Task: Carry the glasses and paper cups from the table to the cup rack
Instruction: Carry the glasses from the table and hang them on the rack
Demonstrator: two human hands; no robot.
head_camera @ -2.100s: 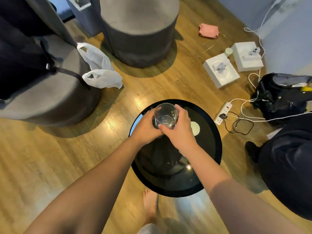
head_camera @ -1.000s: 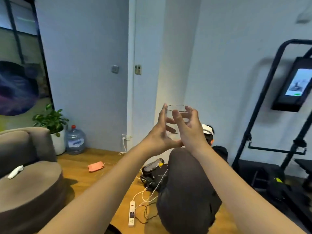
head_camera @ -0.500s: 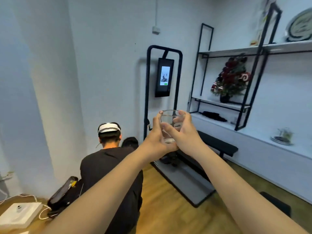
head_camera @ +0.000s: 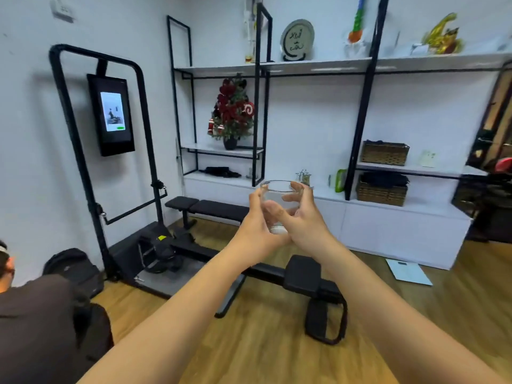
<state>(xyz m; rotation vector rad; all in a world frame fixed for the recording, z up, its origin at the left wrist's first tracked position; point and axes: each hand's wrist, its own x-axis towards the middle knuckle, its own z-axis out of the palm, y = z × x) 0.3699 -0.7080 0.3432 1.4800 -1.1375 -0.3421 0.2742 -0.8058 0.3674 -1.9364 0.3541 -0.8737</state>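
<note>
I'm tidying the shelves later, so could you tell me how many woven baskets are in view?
2. One woven basket sits on the right-hand shelf; the other stands directly below it on the white cabinet top. More may be hidden beyond the frame.

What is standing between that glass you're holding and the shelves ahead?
The glass is held up in both the left hand and right hand. On the floor between it and the white shelf counter lies a black workout bench. I cannot make out a cup rack for certain.
</note>
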